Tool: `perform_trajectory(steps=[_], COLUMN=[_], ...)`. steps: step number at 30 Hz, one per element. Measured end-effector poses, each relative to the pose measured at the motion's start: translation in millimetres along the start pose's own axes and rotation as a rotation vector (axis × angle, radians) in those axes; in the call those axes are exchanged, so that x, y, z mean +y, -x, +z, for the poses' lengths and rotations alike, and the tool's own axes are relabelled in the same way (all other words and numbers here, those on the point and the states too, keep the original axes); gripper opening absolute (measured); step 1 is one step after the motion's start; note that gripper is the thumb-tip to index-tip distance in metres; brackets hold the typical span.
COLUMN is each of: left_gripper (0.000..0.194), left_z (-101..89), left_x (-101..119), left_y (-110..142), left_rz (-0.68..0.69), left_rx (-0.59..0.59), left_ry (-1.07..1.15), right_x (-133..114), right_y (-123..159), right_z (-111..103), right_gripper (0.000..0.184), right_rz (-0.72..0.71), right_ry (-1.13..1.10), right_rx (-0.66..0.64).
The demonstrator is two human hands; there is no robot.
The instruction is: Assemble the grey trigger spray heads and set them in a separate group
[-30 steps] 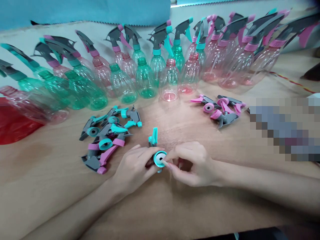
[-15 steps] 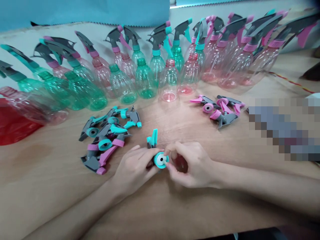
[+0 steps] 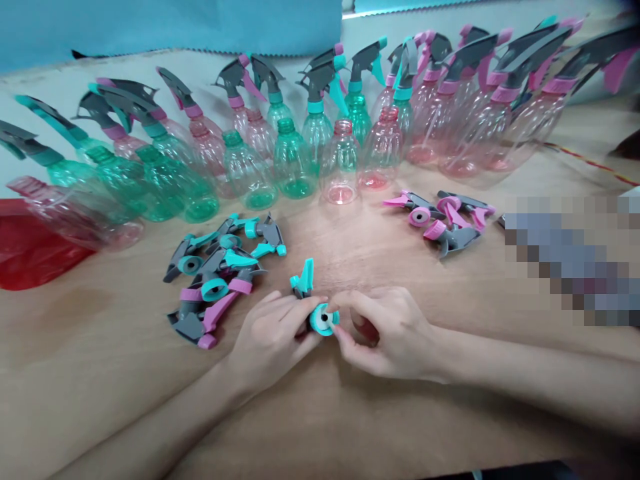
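Observation:
My left hand (image 3: 273, 337) is closed around a grey and teal trigger spray head (image 3: 305, 275), whose teal collar faces up toward me. Inside the collar sits a white washer (image 3: 321, 321) with a dark hole at its centre. Thumb and forefinger of my right hand (image 3: 400, 327) pinch at the washer's edge, within the collar's right side; the other fingers are curled. Left of my left hand lies a pile of loose spray heads (image 3: 215, 267), mostly grey and teal, some grey and pink.
Clear bottles (image 3: 295, 163) tinted green or pink stand along the back, many with spray heads on. Several pink and grey spray heads (image 3: 447, 220) lie at the right. A tilted pink bottle (image 3: 65, 213) rests by a red bag (image 3: 40, 260). A blurred-out patch covers the far right.
The washer now looks slightly tilted in the collar, under my right fingertips. Both hands keep nearly the same place, and the whole view has shifted slightly.

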State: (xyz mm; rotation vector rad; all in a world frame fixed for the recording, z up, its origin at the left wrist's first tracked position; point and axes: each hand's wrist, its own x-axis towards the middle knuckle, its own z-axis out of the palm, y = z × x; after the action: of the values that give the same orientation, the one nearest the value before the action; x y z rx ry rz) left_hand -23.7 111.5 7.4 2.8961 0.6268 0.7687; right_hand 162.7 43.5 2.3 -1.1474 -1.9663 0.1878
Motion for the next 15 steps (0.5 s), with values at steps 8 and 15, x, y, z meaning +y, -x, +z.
perform_trajectory(steps=[8,15], left_gripper=[0.012,0.014], left_z=[-1.3,-2.1], left_x=[1.5,1.2], left_y=[-1.5,-1.0], left_rz=[0.014,0.021], left_rx=[0.009,0.003], left_ry=[0.005,-0.019], right_x=[0.3,0.2], right_y=[0.1,-0.8], right_z=[-0.8,0.2], right_gripper=[0.017,0.02], right_rz=[-0.02,-0.054], right_ry=[-0.016,-0.004], right_rx=[-0.008,-0.004])
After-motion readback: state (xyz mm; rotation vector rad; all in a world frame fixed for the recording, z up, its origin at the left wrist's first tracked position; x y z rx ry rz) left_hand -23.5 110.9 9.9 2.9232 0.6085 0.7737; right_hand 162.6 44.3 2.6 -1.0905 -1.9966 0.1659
